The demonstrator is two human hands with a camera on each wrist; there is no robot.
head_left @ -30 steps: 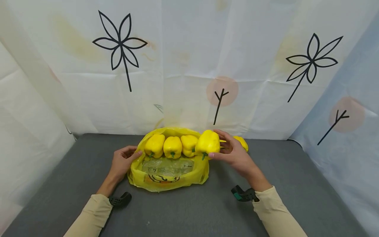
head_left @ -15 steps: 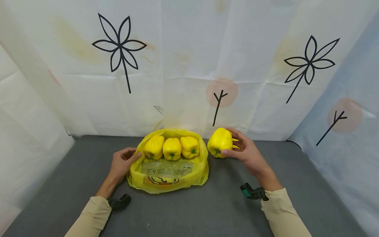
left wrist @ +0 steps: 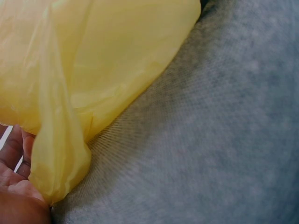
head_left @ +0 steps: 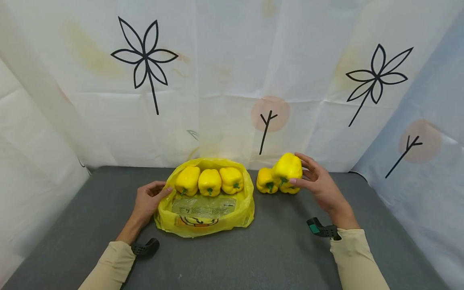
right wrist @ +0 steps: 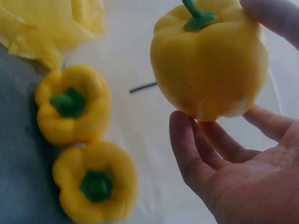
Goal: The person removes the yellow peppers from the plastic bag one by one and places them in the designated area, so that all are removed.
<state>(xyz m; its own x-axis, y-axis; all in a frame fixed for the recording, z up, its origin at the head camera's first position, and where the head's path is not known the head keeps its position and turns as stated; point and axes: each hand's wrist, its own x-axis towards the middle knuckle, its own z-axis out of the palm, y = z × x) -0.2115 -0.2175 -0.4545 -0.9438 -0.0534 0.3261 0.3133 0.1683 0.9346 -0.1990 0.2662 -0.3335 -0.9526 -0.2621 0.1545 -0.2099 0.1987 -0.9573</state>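
A yellow plastic bag [head_left: 206, 228] lies with its mouth open toward me, three yellow bell peppers [head_left: 209, 182] lined up inside. My left hand [head_left: 148, 200] holds the bag's left rim between thumb and fingers; in the left wrist view the yellow film [left wrist: 60, 154] bunches beside the palm. To the right of the bag, my right hand [head_left: 320, 187] grips another bell pepper [head_left: 288, 166] between thumb and fingers, raised with its green stem toward me. Two more bell peppers [right wrist: 72, 105] sit side by side below it, partly hidden by the held one in the head view.
A dark grey table [head_left: 224, 262] carries everything. A pale fabric backdrop [head_left: 217, 80] with printed flowers rises right behind the peppers, and side panels stand at left and right.
My right hand has carried the bell pepper from over the bag's right edge rightward, over the peppers on the table. The left hand stays at the bag's rim.
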